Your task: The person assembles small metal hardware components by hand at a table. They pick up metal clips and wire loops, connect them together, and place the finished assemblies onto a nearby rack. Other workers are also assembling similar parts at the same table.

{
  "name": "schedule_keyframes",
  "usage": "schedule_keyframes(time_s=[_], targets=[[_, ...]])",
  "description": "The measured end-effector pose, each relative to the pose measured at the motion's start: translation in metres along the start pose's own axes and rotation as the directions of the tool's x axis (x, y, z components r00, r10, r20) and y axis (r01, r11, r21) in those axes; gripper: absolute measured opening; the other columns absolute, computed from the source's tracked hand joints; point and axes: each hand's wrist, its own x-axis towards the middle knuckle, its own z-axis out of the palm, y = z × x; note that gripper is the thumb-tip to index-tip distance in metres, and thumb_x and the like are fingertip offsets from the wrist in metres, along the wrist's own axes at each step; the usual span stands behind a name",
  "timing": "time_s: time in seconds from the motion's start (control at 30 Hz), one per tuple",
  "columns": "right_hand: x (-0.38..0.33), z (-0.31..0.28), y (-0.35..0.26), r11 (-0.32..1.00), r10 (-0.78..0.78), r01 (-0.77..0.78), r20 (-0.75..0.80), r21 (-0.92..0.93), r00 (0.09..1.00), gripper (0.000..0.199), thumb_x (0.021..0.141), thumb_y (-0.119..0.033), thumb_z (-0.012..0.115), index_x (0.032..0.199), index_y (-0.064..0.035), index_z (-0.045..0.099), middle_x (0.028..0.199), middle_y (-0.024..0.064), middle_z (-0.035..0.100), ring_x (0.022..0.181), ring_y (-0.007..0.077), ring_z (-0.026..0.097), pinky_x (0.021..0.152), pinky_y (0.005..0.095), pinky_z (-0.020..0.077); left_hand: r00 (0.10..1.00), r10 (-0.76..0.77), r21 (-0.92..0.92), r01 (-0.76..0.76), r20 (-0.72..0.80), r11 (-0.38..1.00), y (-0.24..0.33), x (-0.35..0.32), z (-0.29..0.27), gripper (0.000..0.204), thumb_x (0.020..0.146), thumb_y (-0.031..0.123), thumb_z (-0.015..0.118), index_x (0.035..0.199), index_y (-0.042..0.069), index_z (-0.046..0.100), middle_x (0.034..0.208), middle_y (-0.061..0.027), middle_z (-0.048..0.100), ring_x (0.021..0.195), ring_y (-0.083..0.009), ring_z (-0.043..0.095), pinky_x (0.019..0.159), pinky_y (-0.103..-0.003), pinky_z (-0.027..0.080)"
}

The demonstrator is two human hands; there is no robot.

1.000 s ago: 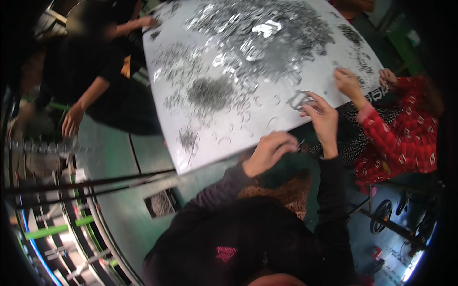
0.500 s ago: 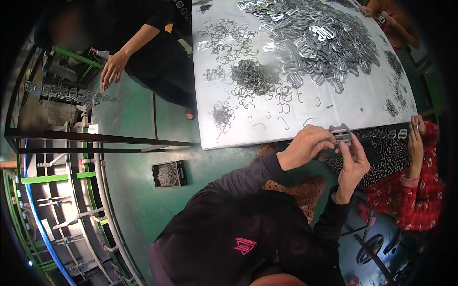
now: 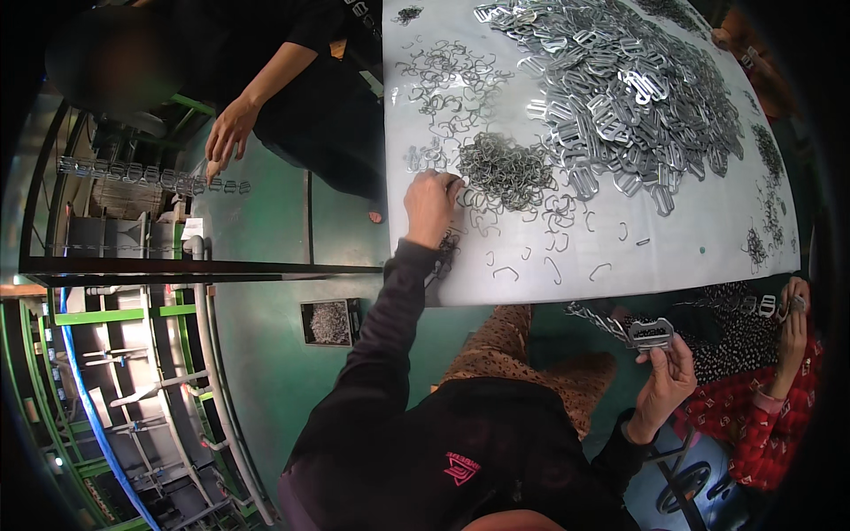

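Note:
My right hand [image 3: 662, 388] pinches a flat grey metal buckle [image 3: 651, 334] between thumb and fingers, beyond the table's near edge. From that buckle a chain of linked metal buckles [image 3: 599, 319] trails off to the left. My left hand [image 3: 430, 211] is over the white table, its fingers curled together beside a dense heap of bent wire hooks [image 3: 503, 173]; whatever is between the fingertips is hidden. More loose wire hooks [image 3: 456, 75] are scattered farther back. A large pile of flat metal buckles [image 3: 629, 97] covers the table's far middle.
The white table [image 3: 531, 283] ends just in front of me. At the left, a person's hand [image 3: 232, 133] is at a row of hanging buckles [image 3: 146, 174] by a black frame [image 3: 204, 268]. Another person's hands [image 3: 791, 323] work at the right. A crate [image 3: 329, 322] stands on the green floor.
My left hand has left the buckle and reached left to the wire hooks. My right hand has lowered, still holding the buckle. The view has shifted, so the table appears farther right and lower.

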Motion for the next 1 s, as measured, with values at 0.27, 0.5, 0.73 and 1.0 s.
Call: schedule_keyframes(time_s=[0.27,0.5,0.73,1.0], targets=[[-0.005,0.002,-0.005,1.000,0.008,-0.008,-0.008,0.002,1.000,0.027,0.083,0.008,0.062,0.110,0.0101,0.059,0.097,0.0171,0.066,0.078,0.0168,0.064,0.062,0.0264,0.0542,0.995,0.084,0.182,-0.091,0.047,0.979,-0.008,0.013,0.030,0.013,0.075,0.003,0.061,0.088,0.000,0.059,0.089,-0.0152,0.059,0.091,-0.0346,0.056,0.073,-0.042,0.050],[-0.005,0.008,-0.023,0.998,-0.022,0.024,-0.041,0.059,0.999,0.025,0.084,0.007,0.060,0.109,0.0085,0.060,0.092,0.0107,0.064,0.074,0.0135,0.058,0.065,0.0257,0.0487,0.993,0.005,-0.350,-0.045,-0.115,0.936,0.033,0.023,-0.003,0.012,0.089,0.004,0.052,0.097,-0.004,0.056,0.086,-0.0235,0.062,0.084,-0.0417,0.059,0.075,-0.045,0.046],[-0.020,0.003,-0.024,0.994,0.102,-0.103,-0.025,-0.026,0.994,0.026,0.080,0.001,0.068,0.106,0.0047,0.064,0.083,0.0057,0.066,0.069,0.0077,0.057,0.061,0.0201,0.0454,0.872,0.237,-0.863,0.317,0.428,0.392,0.178,-0.058,-0.031,0.022,0.092,0.008,0.060,0.102,-0.011,0.059,0.085,-0.0133,0.067,0.071,-0.0158,0.065,0.066,-0.027,0.054],[-0.032,-0.008,-0.003,0.993,0.120,-0.119,-0.087,0.013,0.989,0.018,0.080,0.000,0.069,0.098,0.0024,0.066,0.080,0.0035,0.067,0.066,0.0047,0.057,0.057,0.0179,0.0430,0.758,0.478,-0.895,0.347,0.443,0.281,0.230,-0.105,-0.031,0.011,0.091,0.006,0.061,0.098,-0.001,0.065,0.095,-0.0070,0.068,0.094,-0.0135,0.061,0.088,-0.028,0.048]])
